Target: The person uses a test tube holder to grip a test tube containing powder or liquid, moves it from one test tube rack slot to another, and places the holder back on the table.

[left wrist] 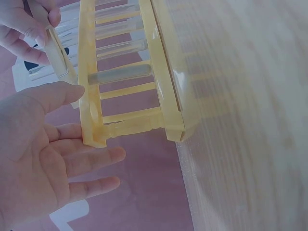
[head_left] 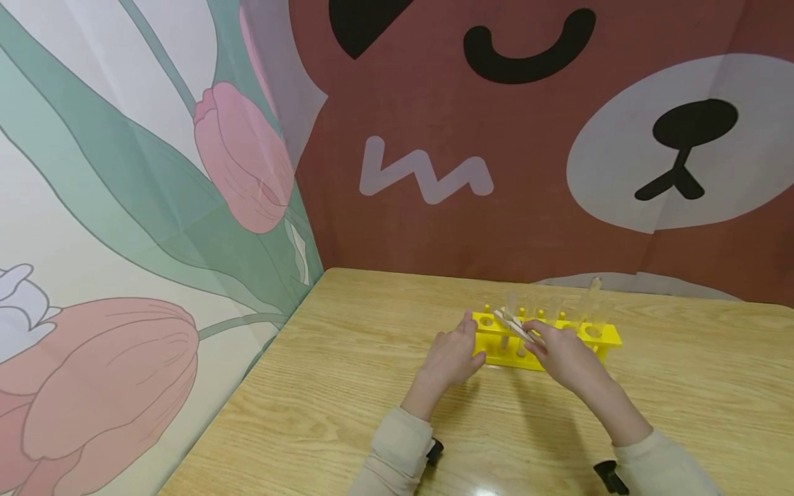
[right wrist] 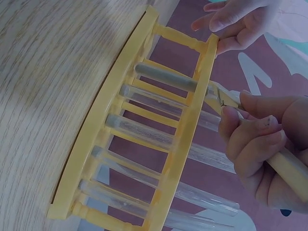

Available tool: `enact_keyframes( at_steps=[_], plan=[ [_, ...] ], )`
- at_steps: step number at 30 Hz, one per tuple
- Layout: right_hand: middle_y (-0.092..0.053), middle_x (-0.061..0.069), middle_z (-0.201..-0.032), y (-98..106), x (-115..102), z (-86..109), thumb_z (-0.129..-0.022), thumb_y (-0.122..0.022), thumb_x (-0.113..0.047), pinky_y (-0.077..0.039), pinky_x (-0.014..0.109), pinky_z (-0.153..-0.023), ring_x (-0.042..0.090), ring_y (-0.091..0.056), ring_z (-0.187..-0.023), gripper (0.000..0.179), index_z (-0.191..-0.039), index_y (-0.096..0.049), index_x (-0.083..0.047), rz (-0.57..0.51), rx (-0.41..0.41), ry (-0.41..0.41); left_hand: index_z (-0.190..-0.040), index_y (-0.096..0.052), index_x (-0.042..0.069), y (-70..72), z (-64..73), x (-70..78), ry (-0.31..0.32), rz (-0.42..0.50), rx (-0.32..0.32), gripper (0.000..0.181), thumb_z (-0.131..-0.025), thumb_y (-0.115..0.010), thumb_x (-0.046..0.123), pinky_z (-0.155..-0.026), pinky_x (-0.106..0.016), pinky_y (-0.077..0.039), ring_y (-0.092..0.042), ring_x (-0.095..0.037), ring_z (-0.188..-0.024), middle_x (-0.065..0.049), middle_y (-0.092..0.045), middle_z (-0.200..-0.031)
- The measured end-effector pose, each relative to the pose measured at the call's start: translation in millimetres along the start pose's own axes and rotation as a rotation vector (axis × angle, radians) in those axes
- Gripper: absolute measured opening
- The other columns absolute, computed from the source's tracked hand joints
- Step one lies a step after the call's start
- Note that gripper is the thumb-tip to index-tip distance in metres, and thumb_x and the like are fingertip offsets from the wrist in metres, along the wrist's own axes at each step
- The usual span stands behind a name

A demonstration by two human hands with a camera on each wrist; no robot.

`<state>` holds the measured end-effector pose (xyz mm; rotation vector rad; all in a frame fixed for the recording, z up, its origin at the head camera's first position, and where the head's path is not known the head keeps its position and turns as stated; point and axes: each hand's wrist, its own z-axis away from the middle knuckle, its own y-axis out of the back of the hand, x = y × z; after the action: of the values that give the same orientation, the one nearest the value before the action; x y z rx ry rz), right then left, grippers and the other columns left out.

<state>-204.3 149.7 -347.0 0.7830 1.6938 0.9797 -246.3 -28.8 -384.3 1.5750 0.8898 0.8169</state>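
Observation:
A yellow test tube rack (head_left: 611, 336) stands on the table, holding several clear test tubes (right wrist: 142, 131). My left hand (head_left: 451, 355) pinches the rack's left end between thumb and index finger, its other fingers stretched out. A wooden test tube clamp (head_left: 516, 326) with a metal spring is in my right hand (head_left: 567, 358), gripped by thumb and curled fingers. The clamp's tip lies at the top of a tube with greyish contents (right wrist: 166, 77), near the left end. Whether its jaws close round that tube, I cannot tell.
The wood-grain table (head_left: 347, 344) reaches a brown wall cloth (head_left: 397, 234) with a bear face behind it. On the left hangs a flower-print cloth (head_left: 112, 227). One long tube (head_left: 592, 295) leans above the others at the rack's right.

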Motion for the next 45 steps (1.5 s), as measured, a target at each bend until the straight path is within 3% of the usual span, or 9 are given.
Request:
enact_keyframes(
  at_steps=[45],
  plan=[
    [-0.047, -0.001, -0.054, -0.5, 1.0, -1.4, -0.086, -0.058, -0.007, -0.031, 0.023, -0.038, 0.01, -0.033, -0.038, 0.028, -0.111, -0.053, 0.004, -0.009, -0.031, -0.015, -0.135, -0.035, 0.001, -1.4, -1.0, -0.1, 0.006, 0.0, -0.003, 0.063, -0.088, -0.054, 0.038, -0.083, -0.034, -0.044, -0.05, -0.015, -0.111, -0.01, -0.032, -0.14]
  ],
)
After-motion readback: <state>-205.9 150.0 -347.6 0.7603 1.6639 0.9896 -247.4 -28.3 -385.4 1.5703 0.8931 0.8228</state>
